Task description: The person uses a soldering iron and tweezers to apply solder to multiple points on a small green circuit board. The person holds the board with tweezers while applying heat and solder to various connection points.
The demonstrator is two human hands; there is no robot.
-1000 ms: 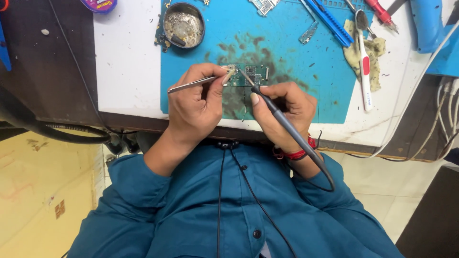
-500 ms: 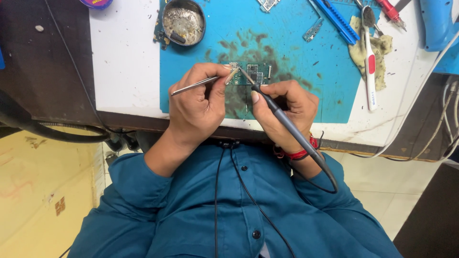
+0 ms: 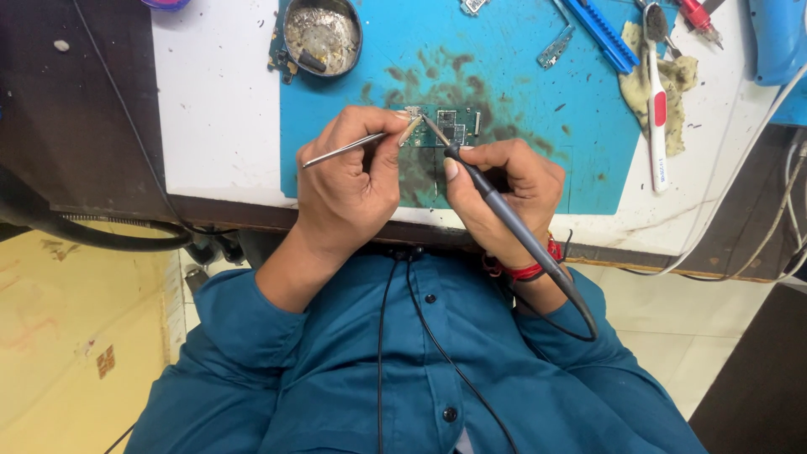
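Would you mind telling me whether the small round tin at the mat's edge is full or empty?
Partly filled: the open tin holds grey, crusty residue across its bottom, with its rim showing above.

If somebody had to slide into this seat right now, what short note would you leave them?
Left hand: gripping thin metal tweezers, tips at the left end of the small green circuit board.
Right hand: holding the soldering iron like a pen, tip on the board, cord trailing over the wrist.
The board lies on the stained blue mat; a round metal dish sits upper left, a toothbrush to the right.
Done: both tools are placed on the board.
Left: cannot tell which joints are finished; they are too small to see.
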